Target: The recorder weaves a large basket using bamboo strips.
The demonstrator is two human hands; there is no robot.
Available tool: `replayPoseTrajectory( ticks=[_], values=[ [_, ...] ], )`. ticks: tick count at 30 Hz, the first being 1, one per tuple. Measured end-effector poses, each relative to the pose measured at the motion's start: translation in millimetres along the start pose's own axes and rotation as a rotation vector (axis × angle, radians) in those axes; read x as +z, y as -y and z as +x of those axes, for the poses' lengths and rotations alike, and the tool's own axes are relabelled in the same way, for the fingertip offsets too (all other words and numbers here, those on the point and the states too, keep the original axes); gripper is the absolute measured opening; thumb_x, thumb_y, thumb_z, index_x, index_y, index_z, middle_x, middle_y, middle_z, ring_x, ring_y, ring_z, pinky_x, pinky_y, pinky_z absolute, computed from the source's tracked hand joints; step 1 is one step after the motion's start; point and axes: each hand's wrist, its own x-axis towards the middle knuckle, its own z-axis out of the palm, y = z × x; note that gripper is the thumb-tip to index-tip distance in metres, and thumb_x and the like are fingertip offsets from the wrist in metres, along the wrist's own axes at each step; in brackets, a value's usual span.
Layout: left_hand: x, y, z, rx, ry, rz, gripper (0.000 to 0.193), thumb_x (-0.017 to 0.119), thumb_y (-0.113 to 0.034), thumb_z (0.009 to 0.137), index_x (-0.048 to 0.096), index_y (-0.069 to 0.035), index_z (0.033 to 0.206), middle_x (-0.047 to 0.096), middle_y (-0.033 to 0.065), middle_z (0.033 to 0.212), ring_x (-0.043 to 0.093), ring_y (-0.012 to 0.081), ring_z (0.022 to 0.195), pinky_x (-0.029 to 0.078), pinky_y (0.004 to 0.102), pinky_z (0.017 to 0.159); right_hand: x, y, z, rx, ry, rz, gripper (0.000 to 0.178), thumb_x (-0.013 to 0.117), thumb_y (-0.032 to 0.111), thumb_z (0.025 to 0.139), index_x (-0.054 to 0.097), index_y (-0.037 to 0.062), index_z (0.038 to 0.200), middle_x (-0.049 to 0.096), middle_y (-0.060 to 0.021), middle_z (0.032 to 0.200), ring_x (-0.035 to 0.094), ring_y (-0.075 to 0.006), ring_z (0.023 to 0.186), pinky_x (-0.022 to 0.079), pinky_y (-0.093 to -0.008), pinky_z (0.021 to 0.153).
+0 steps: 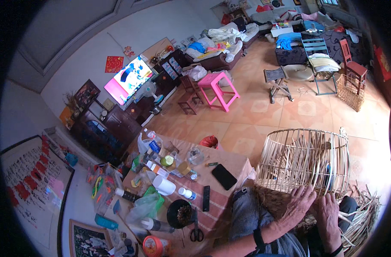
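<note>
A half-woven basket (285, 201) lies on its side across my lap, its dense brown weave towards me. From that weave a cage of pale bare strips (281, 160) reaches away, ringed by thin hoops. My left hand (301, 200) is closed over the edge of the weave, fingers bent at the base of the strips. Close beside it, my right hand (328, 212) has its fingers pressed together at the same edge. Any single strip between the fingertips is too small to make out. Dark bands circle both wrists.
Loose strips (364, 222) pile up at my right. On the table (242, 165) to my left are a black phone (224, 176), a remote (206, 198), scissors (196, 231), a dark bowl (178, 214) and several bottles. A pink stool (219, 90) and folding stool (275, 81) stand on the tiled floor.
</note>
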Motion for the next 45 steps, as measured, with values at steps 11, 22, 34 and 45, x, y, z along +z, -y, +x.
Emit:
replayPoseTrajectory(
  ticks=[11, 22, 34, 45],
  values=[
    [15, 12, 1, -0.027, 0.033, -0.379, 0.023, 0.058, -0.005, 0.09, 0.06, 0.001, 0.112, 0.058, 0.0156, 0.111, 0.059, 0.0324, 0.102, 0.051, 0.0408, 0.09, -33, -4, 18, -0.169, -0.048, -0.001, 0.016, 0.066, 0.015, 0.081, 0.054, 0.0062, 0.087, 0.054, -0.0119, 0.078, 0.061, -0.0337, 0.075, 0.048, -0.0454, 0.064],
    [16, 32, 11, -0.044, 0.117, -0.707, 0.02, 0.071, -0.008, 0.086, 0.054, -0.003, 0.095, 0.055, 0.0135, 0.09, 0.063, 0.0346, 0.088, 0.05, 0.0464, 0.073, 13, 13, -23, 0.057, -0.054, 0.075, 0.03, 0.069, 0.025, 0.091, 0.054, 0.009, 0.07, 0.064, -0.0139, 0.062, 0.067, -0.0358, 0.06, 0.049, -0.0461, 0.057],
    [-7, 41, 27, -0.073, 0.363, -0.842, 0.028, 0.062, -0.002, 0.087, 0.07, -0.003, 0.113, 0.073, 0.0182, 0.105, 0.071, 0.0311, 0.101, 0.055, 0.0407, 0.092, -5, 33, -35, 0.166, -0.012, 0.383, 0.012, 0.063, 0.015, 0.092, 0.059, 0.0092, 0.082, 0.064, -0.018, 0.069, 0.067, -0.0405, 0.064, 0.049, -0.051, 0.055],
    [-37, 43, 55, -0.084, 0.573, -0.817, 0.032, 0.061, 0.006, 0.086, 0.067, -0.001, 0.117, 0.074, 0.0177, 0.106, 0.073, 0.0277, 0.101, 0.054, 0.037, 0.091, -32, 17, -20, 0.145, 0.096, 0.351, 0.025, 0.063, 0.026, 0.097, 0.054, 0.0053, 0.084, 0.063, -0.0171, 0.069, 0.066, -0.0382, 0.063, 0.048, -0.0492, 0.056]
  ],
)
